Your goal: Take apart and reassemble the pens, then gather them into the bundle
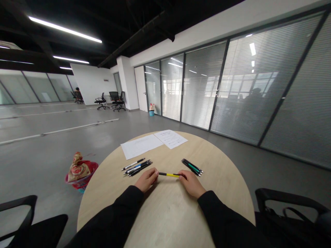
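Note:
A yellow and black pen (169, 175) is held level just above the round wooden table (165, 213), one end in each hand. My left hand (147, 179) pinches its left end with curled fingers. My right hand (190, 183) grips its right end, fingers closed. A bundle of several pens (137, 166) lies just beyond my left hand. Another small bundle of dark and green pens (192, 167) lies beyond my right hand. Both arms wear black sleeves.
Two white paper sheets (141, 145) (170, 138) lie at the table's far edge. A red bin with a tied bag (79, 171) stands on the floor to the left. Black chairs (287, 213) flank me. Glass partitions line the right wall.

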Demonstrator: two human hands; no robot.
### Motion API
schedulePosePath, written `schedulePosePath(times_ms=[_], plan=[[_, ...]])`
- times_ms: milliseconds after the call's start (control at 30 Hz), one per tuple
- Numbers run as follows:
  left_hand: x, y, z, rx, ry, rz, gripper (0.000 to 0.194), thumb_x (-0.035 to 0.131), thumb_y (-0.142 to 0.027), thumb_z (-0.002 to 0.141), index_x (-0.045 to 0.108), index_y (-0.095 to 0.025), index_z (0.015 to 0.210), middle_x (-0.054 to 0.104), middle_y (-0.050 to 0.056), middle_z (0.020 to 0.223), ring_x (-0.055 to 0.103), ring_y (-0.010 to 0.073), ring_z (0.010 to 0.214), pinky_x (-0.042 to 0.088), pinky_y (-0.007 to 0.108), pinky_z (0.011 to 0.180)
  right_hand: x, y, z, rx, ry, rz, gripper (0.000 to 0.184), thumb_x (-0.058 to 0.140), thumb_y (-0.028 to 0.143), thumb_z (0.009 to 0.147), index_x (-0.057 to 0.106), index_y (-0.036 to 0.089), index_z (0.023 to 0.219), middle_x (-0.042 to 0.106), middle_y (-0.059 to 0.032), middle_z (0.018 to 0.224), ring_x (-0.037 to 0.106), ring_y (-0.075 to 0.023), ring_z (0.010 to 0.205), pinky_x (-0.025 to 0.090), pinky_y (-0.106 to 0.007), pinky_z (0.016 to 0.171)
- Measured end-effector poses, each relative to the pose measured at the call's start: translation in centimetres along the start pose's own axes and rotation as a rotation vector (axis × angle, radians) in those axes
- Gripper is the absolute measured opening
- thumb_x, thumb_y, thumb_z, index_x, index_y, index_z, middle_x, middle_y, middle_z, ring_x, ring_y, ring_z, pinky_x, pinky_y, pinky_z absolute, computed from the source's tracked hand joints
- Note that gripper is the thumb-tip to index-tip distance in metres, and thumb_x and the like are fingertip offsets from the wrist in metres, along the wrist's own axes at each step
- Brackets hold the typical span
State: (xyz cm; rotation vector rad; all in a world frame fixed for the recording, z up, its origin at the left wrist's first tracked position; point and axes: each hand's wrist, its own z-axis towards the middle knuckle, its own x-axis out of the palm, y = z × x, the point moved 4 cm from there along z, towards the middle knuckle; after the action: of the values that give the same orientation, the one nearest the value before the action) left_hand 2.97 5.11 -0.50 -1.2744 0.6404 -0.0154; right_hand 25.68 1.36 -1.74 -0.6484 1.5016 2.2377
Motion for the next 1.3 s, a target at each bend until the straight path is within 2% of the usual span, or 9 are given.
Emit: schedulePosePath(times_ms=[67,167,333,567,633,833,1133,1300], plan=[[0.1,0.4,0.1,0.011,0.007,-0.120,0.037,0.053,-0.055,0.084,0.047,-0.019,0.078,0.045,-0.007,0.058,0.040,0.0100,0.051,0.034,0.022,0.051,0.0,0.0,0.0,0.004,-0.001,-0.004,0.022,0.049,0.021,0.085,0.070,0.018,0.089,0.069,-0.0046,0.086,0.061,-0.0195,0.083,0.042,-0.028,0.076],[0.2,1.0,0.2,0.010,0.007,-0.153,0.034,0.058,-0.052,0.082,0.045,-0.020,0.081,0.044,-0.008,0.058,0.040,0.0095,0.050,0.033,0.021,0.049,-0.1,0.1,0.0,-0.002,-0.004,-0.002,0.023,0.048,0.021,0.086,0.071,0.019,0.089,0.069,-0.0046,0.086,0.061,-0.0197,0.083,0.042,-0.029,0.076],[-0.2,0.4,0.0,0.013,0.019,-0.047,0.035,0.052,-0.051,0.086,0.048,-0.019,0.073,0.047,-0.006,0.055,0.042,0.0104,0.050,0.034,0.023,0.052,-0.1,0.2,0.0,0.001,0.000,-0.004,0.023,0.049,0.022,0.086,0.071,0.018,0.089,0.070,-0.0052,0.087,0.061,-0.0202,0.084,0.042,-0.029,0.077],[-0.3,-0.4,-0.1,-0.001,0.039,0.110,0.053,0.040,-0.056,0.090,0.047,-0.018,0.053,0.044,-0.004,0.049,0.039,0.0107,0.048,0.032,0.026,0.053,0.0,0.1,0.0,-0.001,-0.003,-0.003,0.022,0.050,0.022,0.086,0.071,0.019,0.090,0.070,-0.0050,0.088,0.061,-0.0200,0.084,0.042,-0.029,0.078],[-0.2,-0.1,0.0,-0.016,0.023,0.081,0.053,0.039,-0.058,0.090,0.046,-0.018,0.055,0.044,-0.004,0.050,0.039,0.0106,0.048,0.032,0.025,0.052,0.0,0.0,0.0,-0.007,-0.001,-0.006,0.022,0.049,0.022,0.086,0.071,0.019,0.090,0.070,-0.0051,0.087,0.061,-0.0201,0.084,0.042,-0.029,0.078],[0.1,0.7,0.1,0.014,0.015,-0.103,0.037,0.056,-0.055,0.082,0.046,-0.020,0.076,0.044,-0.008,0.056,0.040,0.0102,0.050,0.033,0.022,0.051,0.1,-0.1,0.0,-0.015,-0.010,-0.007,0.022,0.049,0.021,0.086,0.071,0.019,0.089,0.069,-0.0048,0.086,0.061,-0.0199,0.083,0.042,-0.029,0.076],[-0.2,-0.1,0.0,0.015,0.028,0.118,0.045,0.043,-0.054,0.089,0.048,-0.019,0.063,0.048,-0.004,0.054,0.042,0.0117,0.052,0.033,0.025,0.055,0.1,0.1,0.0,-0.018,-0.007,-0.019,0.022,0.049,0.020,0.086,0.071,0.019,0.090,0.070,-0.0048,0.087,0.061,-0.0196,0.084,0.042,-0.029,0.077],[-0.1,0.4,0.1,-0.033,0.013,0.105,0.050,0.042,-0.058,0.089,0.047,-0.019,0.059,0.045,-0.004,0.051,0.041,0.0110,0.049,0.033,0.025,0.052,0.0,0.2,0.0,-0.008,-0.001,-0.016,0.022,0.049,0.020,0.086,0.070,0.018,0.090,0.070,-0.0048,0.088,0.061,-0.0193,0.085,0.042,-0.028,0.077]])
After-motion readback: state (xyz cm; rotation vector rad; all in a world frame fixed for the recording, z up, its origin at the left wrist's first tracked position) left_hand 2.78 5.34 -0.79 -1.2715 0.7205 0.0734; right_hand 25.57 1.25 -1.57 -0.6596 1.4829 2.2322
